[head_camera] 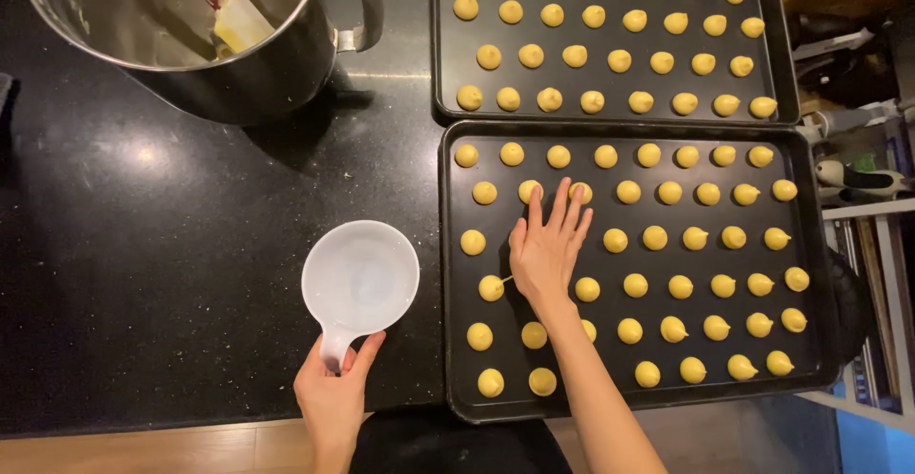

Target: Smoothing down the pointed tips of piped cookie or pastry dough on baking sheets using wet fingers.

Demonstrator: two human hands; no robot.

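Observation:
My left hand (334, 393) grips the short handle of a small white bowl (360, 279) that rests on the black counter, left of the near baking tray (453, 274). My right hand (548, 245) lies flat over that dark tray with fingers together and stretched out, the fingertips at the yellow dough mounds (529, 190) in the second row. Many small yellow piped mounds (667, 245) sit in rows across the tray. Nothing is held in the right hand.
A second dark tray (440, 45) of yellow mounds sits behind the first. At the far left a large steel pot (286, 55) holds a spatula. Shelves with clutter (858, 179) stand to the right. The wooden counter edge (143, 450) runs along the front.

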